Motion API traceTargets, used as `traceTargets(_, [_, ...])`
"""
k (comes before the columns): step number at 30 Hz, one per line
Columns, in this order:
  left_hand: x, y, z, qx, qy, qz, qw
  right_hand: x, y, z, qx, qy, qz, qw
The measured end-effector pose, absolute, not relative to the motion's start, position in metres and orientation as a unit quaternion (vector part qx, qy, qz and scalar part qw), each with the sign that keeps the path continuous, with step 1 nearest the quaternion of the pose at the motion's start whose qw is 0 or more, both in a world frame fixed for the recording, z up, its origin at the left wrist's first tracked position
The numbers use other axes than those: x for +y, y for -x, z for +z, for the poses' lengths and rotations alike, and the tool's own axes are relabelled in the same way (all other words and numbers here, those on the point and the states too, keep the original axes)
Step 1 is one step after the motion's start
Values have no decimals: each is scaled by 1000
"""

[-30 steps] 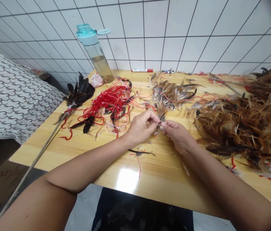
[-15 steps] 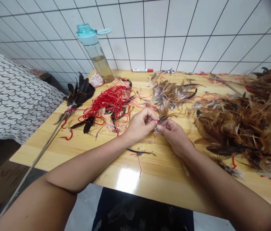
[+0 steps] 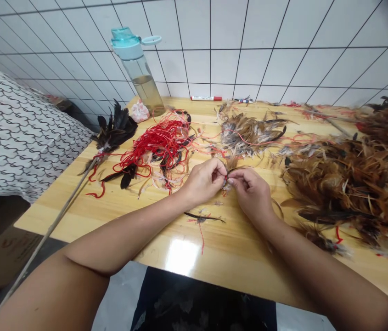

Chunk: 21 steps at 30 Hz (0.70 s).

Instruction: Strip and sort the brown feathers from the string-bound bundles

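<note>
Above the middle of the wooden table, my left hand (image 3: 206,180) pinches a small bunch of feathers (image 3: 231,163) near its quills. Red string is wound round the quills, and part of it is hidden by my fingers. My right hand (image 3: 251,188) is closed at the same spot, thumb and forefinger pinched on the red string (image 3: 225,178) beside the left fingertips. Brown feather tips stick out beyond the fingers. Nearer to me lies a thin dark feather (image 3: 205,218) with a bit of red thread.
A tangle of red string (image 3: 162,140) lies left of centre, beside a stick with black feathers (image 3: 113,128). Loose brown feathers (image 3: 250,131) lie behind my hands, and a large feather heap (image 3: 348,188) covers the right. Against the tiled wall stand a water bottle (image 3: 147,87) and a red marker (image 3: 206,98).
My right hand has turned slightly, its fingers now lying more over the top of the bunch. The left hand keeps its pinch. The whole view has shifted a little.
</note>
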State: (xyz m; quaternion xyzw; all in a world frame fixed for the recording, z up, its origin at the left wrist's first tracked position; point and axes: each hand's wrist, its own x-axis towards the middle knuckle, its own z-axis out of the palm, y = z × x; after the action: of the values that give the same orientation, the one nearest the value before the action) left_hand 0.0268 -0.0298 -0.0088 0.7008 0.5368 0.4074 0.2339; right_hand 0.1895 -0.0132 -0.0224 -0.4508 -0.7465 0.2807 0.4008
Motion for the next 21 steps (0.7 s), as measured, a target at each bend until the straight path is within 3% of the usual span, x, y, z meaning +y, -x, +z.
traceTargets(11, [-36,-34,-6,544,-695,402,244,-13,-188,-24,-766,483,263,333])
traceTargets(21, [-35,-35,-16,538,-645,428,333,-13,-188,-21,-777,505,248,282])
